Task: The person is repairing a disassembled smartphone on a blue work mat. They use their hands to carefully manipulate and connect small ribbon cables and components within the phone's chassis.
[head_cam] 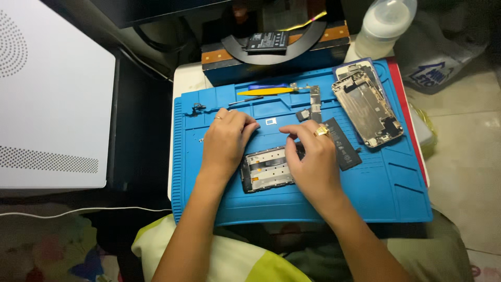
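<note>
An opened phone frame (pixel 266 169) with bare metal inside lies on the blue repair mat (pixel 376 193). My left hand (pixel 225 140) rests on the frame's left end, fingers curled over its upper edge. My right hand (pixel 312 156), with a gold ring, covers the frame's right end, fingertips pressing near its top edge. A black flat battery (pixel 342 149) lies just right of my right hand. Whether either hand grips a small part is hidden.
A second opened phone body (pixel 368 107) lies at the mat's upper right. A yellow pry tool (pixel 266 92), a circuit board (pixel 314 102) and small parts sit along the mat's top. Behind are a dark box (pixel 276 60), a bottle (pixel 383 23) and a white case (pixel 52 99).
</note>
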